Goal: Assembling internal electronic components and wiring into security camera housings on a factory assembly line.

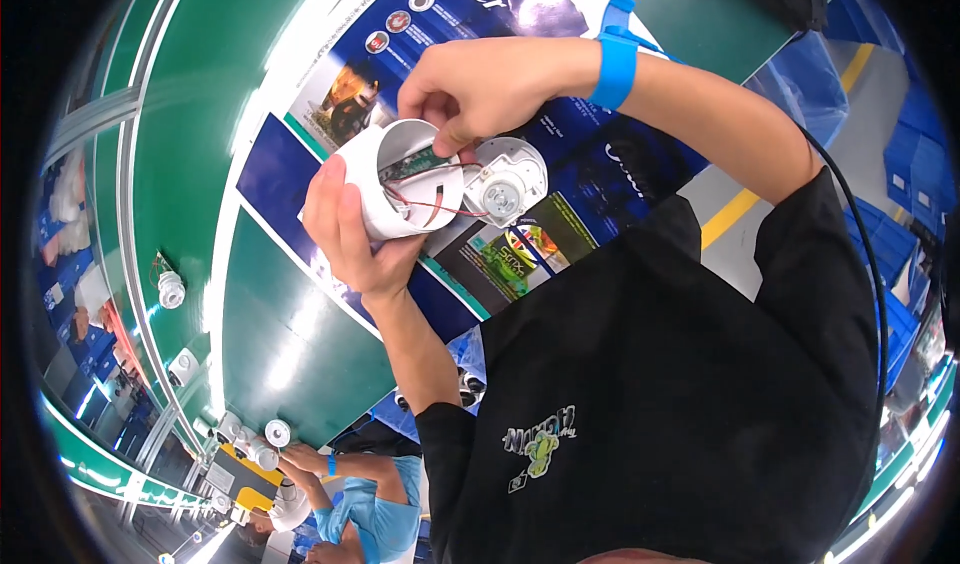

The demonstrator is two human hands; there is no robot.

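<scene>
Head view: a black shirt (640, 394) fills the lower right. Beyond it, the left hand (360, 254) grips a white cup-shaped housing (370, 179) around its outer wall, its open mouth tilted to the right. The right hand (480, 89), with a blue band (615, 69) on its wrist, has thumb and fingers at the end of a green circuit board (412, 162) inside the mouth; I cannot tell whether they pinch it. Thin wires (437, 207) run out to a round white part (530, 169) just beside the housing. Under these lies a dark blue printed sheet (590, 159) on a green table (280, 329). Farther off, a co-worker in a light blue shirt (375, 509) reaches toward white round pieces (278, 432).
</scene>
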